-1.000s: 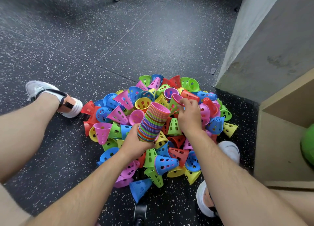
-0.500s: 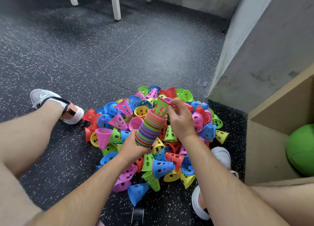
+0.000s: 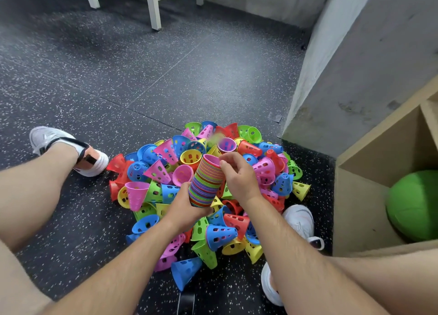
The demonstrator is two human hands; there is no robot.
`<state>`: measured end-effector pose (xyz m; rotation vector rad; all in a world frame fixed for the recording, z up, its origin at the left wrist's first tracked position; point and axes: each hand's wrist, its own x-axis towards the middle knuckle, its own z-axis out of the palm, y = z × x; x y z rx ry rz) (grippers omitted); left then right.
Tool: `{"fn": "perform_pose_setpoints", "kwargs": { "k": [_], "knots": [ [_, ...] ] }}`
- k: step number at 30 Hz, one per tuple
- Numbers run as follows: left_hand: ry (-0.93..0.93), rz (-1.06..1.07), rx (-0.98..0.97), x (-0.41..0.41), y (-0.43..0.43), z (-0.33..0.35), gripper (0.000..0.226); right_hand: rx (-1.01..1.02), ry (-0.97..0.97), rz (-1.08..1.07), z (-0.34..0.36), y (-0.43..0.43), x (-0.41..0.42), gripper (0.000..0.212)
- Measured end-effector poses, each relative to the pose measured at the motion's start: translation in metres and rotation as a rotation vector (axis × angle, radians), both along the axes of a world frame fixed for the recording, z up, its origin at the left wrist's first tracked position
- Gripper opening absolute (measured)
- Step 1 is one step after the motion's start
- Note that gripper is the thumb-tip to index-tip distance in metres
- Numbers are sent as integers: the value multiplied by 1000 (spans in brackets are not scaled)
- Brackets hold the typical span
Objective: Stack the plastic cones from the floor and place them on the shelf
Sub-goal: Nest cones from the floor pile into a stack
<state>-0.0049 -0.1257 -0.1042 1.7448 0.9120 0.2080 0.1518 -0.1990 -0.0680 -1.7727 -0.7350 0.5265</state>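
A big pile of loose plastic cones in pink, blue, green, yellow and red lies on the dark speckled floor between my feet. My left hand grips the bottom of a tall nested stack of cones, which tilts up and to the right with a pink rim on top. My right hand is beside the stack's top. Its thumb is at the pink rim and its fingers are loosely curled with nothing seen in them. A blurred green shape shows just beyond the stack. The wooden shelf stands at the right.
A green ball sits in the shelf's lower compartment. A grey concrete pillar rises behind the shelf. White bench legs stand at the back. My shoes rest on either side of the pile.
Half a second ago my right hand held a green cone above the stack. Now that hand holds no visible cone and has dropped to the stack's pink rim. The view has tilted up.
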Motion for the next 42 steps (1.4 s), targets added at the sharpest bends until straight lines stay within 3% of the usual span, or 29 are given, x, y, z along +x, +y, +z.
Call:
{"fn": "perform_pose_setpoints", "kwargs": {
  "k": [2, 7, 11, 14, 17, 20, 24, 32, 39, 42],
  "knots": [
    [-22, -27, 7, 6, -1, -1, 47, -6, 11, -47, -3, -4, 5, 9],
    [-45, -57, -9, 21, 1, -9, 51, -20, 0, -145, -14, -15, 23, 20],
    [-63, -79, -12, 34, 1, -14, 50, -51, -151, -495, -35, -26, 52, 30],
    [-61, -92, 0, 39, 2, -16, 54, -276, -219, -639, -50, -38, 82, 38],
    [-51, -82, 29, 39, 4, -19, 58, -591, -193, -555, -62, -42, 105, 46],
    [-48, -69, 22, 37, 5, -22, 61, -705, -171, -485, -65, -38, 112, 38],
    [-24, -58, -1, 35, 4, -22, 62, -669, -148, -510, -64, -34, 106, 12],
    [37, -31, -41, 22, 6, -27, 68, -460, -9, -564, -36, -18, 61, 12],
    [13, 15, -63, 5, 11, -19, 61, -137, -3, -339, 7, -4, 45, 10],
    [-20, 33, -50, -4, 10, -5, 46, -34, 4, -203, 19, 6, 32, 9]
  ]
}}
